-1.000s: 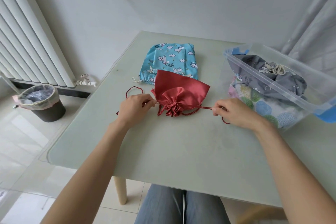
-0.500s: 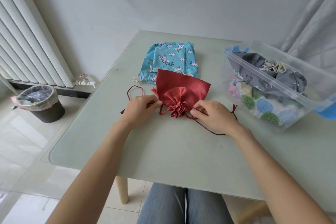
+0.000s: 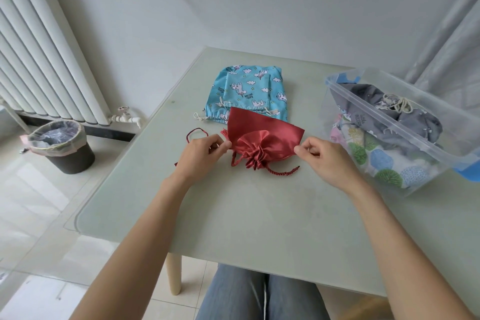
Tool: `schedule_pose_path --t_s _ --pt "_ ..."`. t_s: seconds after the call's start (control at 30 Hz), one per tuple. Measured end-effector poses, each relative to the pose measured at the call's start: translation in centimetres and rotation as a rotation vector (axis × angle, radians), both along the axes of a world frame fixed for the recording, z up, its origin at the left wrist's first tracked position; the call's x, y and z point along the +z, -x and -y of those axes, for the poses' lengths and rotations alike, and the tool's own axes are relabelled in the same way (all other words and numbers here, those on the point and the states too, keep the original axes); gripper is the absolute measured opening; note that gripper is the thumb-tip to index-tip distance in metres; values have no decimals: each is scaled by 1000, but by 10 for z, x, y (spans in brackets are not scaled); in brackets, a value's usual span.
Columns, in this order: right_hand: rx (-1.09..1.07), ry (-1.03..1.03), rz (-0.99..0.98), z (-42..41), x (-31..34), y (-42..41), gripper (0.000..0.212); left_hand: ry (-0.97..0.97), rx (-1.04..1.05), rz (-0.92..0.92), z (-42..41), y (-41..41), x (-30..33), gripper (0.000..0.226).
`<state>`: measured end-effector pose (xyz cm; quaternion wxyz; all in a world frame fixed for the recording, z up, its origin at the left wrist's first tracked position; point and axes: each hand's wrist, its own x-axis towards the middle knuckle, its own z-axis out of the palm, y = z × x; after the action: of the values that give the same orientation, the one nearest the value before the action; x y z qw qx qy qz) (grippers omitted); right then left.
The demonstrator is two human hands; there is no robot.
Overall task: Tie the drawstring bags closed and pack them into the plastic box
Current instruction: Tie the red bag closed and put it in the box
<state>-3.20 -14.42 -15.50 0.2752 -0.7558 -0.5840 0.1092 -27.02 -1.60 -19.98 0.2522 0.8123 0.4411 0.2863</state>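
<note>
Left hand (image 3: 200,154): forearm reaching in from the lower left, hand palm-down on the table (image 3: 233,215), thumb and forefinger pinched together on the red cord (image 3: 196,131) at the left edge of the red satin bag (image 3: 262,138); a loop of that cord lies beyond the knuckles. Right hand (image 3: 328,157): forearm entering from the lower right, fingers curled, thumb and forefinger tips closed at the bag's right edge; whether they clamp cord or cloth cannot be told. Red satin bag: flat on the table between the two hands, mouth gathered into tight pleats and pointing toward the person, closed bottom pointing away; long axis running roughly near to far, tilted slightly. A twisted length of cord (image 3: 281,172) curves from the gathered mouth toward the right. Blue drawstring bag (image 3: 246,88): flat, just beyond the red bag and partly overlapped by it, printed with white unicorns, clouds and stars, the word "UNICORN" legible; gathered mouth toward the person, white cord ends at its left. Plastic box (image 3: 415,101): clear, at the right of the table, tilted; holds a grey bag (image 3: 415,122) with white cord, lettering reading "Little UNICORN", lying on a white bag (image 3: 384,166) printed with green and blue trees. Off the table, left: white radiator (image 3: 39,60), lined waste bin (image 3: 62,147).
</note>
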Motion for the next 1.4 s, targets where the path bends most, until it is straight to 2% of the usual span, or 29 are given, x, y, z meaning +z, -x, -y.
schedule_pose_path --t_s 0.07,0.1,0.23,0.3,0.33,0.4,0.5,0.57,0.63,0.77,0.93,1.1,1.27,1.4 --pt "22 38 -63 0 6 -2 38 9 -10 27 0 1 -1 33" --pt "63 48 -182 0 8 -1 40 11 -8 34 -1 1 -1 38" --pt "253 -83 -937 -8 13 17 24 1 28 -92 1 -2 4 53" --pt "306 -150 -1221 -14 12 29 23 15 53 -166 6 -4 6 56" --pt "302 -168 -1302 -18 11 35 23 26 55 -170 7 -4 5 56" --pt "249 -187 -1272 -24 9 39 20 70 30 -94 8 -2 8 57" --pt "185 -150 -1003 -31 0 38 18 359 -106 288 14 3 25 47" --pt "160 -96 -918 -32 -4 36 18 484 -256 514 16 6 39 37" --pt "130 -62 -869 -32 -5 36 21 488 -339 586 17 7 49 28" --pt "92 -32 -735 -31 -4 33 22 444 -306 630 18 8 62 28" --pt "219 -8 -647 -28 -3 28 31 406 -329 573 18 12 69 26" --pt "279 -12 -590 -32 2 31 17 366 -444 544 22 1 77 24" --pt "210 -44 -783 -41 12 42 9 108 -388 199 20 -13 75 32" --pt "71 -77 -816 -52 13 54 15 81 -353 59 20 -19 69 28"
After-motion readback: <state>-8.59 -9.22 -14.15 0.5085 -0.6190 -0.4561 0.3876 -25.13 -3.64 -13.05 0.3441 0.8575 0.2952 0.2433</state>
